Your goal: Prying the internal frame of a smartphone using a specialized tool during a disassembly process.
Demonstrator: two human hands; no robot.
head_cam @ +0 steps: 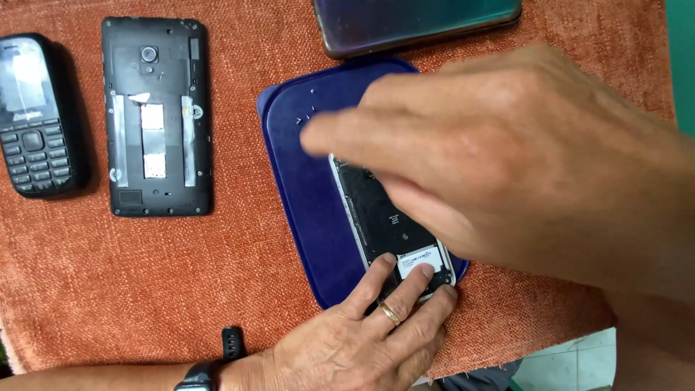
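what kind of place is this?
Likely a phone repair bench: an opened black smartphone without back cover, a black keypad phone, and a dark blue plastic tray on orange woven cloth.

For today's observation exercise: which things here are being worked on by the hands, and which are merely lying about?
In hand:
- opened phone, back cover off, pressed by the left hand
- blue tray beneath it
- right hand hovering above it

Lying about:
- black keypad phone
- second backless phone
- dark phone at the top edge
- orange cloth under everything
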